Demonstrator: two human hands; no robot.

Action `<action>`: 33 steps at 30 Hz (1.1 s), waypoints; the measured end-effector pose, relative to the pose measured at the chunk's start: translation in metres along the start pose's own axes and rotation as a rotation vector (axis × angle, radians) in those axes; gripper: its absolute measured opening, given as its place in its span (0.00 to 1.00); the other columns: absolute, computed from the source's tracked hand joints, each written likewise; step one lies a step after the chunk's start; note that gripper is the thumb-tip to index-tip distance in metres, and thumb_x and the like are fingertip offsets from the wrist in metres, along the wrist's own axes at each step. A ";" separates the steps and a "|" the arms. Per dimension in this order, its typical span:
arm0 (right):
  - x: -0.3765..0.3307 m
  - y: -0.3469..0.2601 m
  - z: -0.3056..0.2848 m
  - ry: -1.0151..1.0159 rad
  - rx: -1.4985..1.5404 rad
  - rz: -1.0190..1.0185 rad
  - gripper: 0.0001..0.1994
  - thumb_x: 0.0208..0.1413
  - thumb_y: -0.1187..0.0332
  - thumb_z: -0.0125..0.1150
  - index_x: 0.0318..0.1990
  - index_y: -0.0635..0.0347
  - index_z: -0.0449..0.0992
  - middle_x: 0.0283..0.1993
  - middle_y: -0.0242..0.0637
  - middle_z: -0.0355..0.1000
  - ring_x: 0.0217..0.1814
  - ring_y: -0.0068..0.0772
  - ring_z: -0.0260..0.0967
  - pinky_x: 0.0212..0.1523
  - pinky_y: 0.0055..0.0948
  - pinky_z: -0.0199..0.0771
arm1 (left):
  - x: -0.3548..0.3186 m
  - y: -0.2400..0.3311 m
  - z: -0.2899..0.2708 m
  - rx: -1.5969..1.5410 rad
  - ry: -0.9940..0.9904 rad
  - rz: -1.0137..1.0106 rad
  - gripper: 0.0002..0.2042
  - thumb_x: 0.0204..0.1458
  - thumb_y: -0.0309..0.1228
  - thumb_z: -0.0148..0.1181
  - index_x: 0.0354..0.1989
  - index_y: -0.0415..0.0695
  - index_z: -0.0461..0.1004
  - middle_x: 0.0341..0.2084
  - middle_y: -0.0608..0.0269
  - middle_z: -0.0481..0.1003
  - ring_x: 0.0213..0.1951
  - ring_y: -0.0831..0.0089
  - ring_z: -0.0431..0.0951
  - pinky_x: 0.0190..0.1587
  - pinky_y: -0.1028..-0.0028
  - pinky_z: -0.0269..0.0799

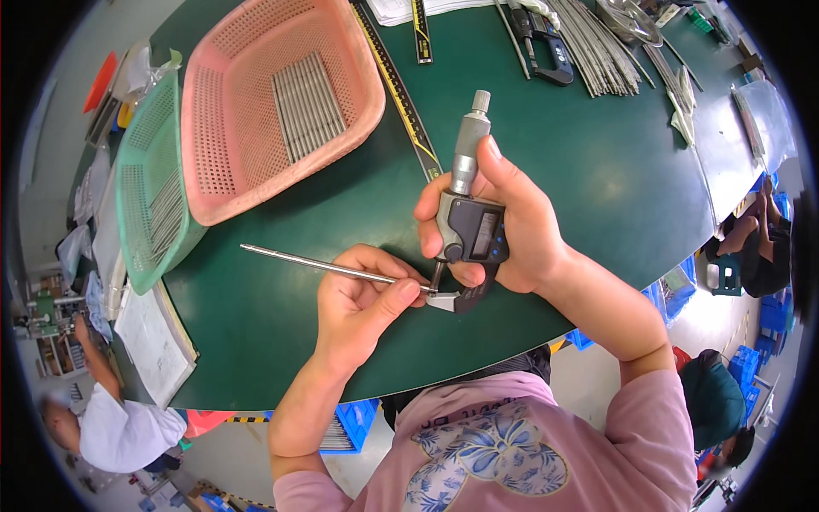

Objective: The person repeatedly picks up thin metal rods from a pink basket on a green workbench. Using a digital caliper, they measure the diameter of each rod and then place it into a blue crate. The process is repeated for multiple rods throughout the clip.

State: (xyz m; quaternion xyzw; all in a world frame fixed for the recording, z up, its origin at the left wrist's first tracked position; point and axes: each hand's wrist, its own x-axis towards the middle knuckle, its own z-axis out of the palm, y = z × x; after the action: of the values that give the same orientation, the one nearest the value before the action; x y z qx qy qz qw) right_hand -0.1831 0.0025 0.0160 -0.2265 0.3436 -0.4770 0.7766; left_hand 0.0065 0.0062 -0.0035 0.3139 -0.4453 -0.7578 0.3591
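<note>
My left hand [363,299] is closed in a pinch on a thin metal rod [316,263], which points out to the left. The rod's right end sits at the jaws of a digital micrometer [474,226]. My right hand [525,222] is wrapped round the micrometer's dark frame, with its grey thimble pointing up and away from me. Whether both jaws touch the rod is too small to tell. A pink basket [230,183] beyond my left hand holds a row of similar rods [308,107].
A green basket [141,230] with more rods stands left of the pink one. Steel rulers [401,94] lie beyond my hands. At the far right are a second micrometer [546,51] and a bundle of rods [597,51]. Papers [153,341] lie at the left edge. Other people sit nearby.
</note>
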 end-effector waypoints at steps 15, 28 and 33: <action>-0.001 -0.001 -0.001 -0.002 0.051 0.074 0.34 0.49 0.37 0.34 0.30 0.66 0.69 0.21 0.40 0.68 0.10 0.24 0.56 0.13 0.19 0.57 | 0.001 0.000 -0.003 -0.042 -0.102 0.014 0.08 0.45 0.18 0.56 0.32 0.38 0.64 0.32 0.55 0.71 0.35 0.74 0.73 0.40 0.75 0.69; -0.002 -0.003 0.002 -0.015 -0.024 0.004 0.34 0.51 0.37 0.30 0.31 0.65 0.69 0.22 0.43 0.68 0.11 0.25 0.57 0.09 0.18 0.56 | 0.000 -0.003 0.001 0.019 -0.060 -0.002 0.08 0.44 0.19 0.57 0.32 0.36 0.66 0.32 0.57 0.71 0.34 0.76 0.71 0.39 0.77 0.67; -0.001 -0.002 0.001 -0.009 0.032 0.046 0.35 0.52 0.38 0.27 0.32 0.67 0.68 0.22 0.43 0.67 0.12 0.25 0.58 0.10 0.19 0.57 | -0.001 0.000 0.002 0.014 -0.051 -0.006 0.07 0.45 0.19 0.56 0.31 0.36 0.65 0.30 0.57 0.71 0.33 0.76 0.72 0.38 0.77 0.68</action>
State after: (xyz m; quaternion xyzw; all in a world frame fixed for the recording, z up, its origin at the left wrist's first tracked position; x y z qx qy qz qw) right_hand -0.1839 0.0024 0.0185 -0.2079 0.3377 -0.4633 0.7925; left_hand 0.0047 0.0079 -0.0028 0.2983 -0.4584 -0.7637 0.3430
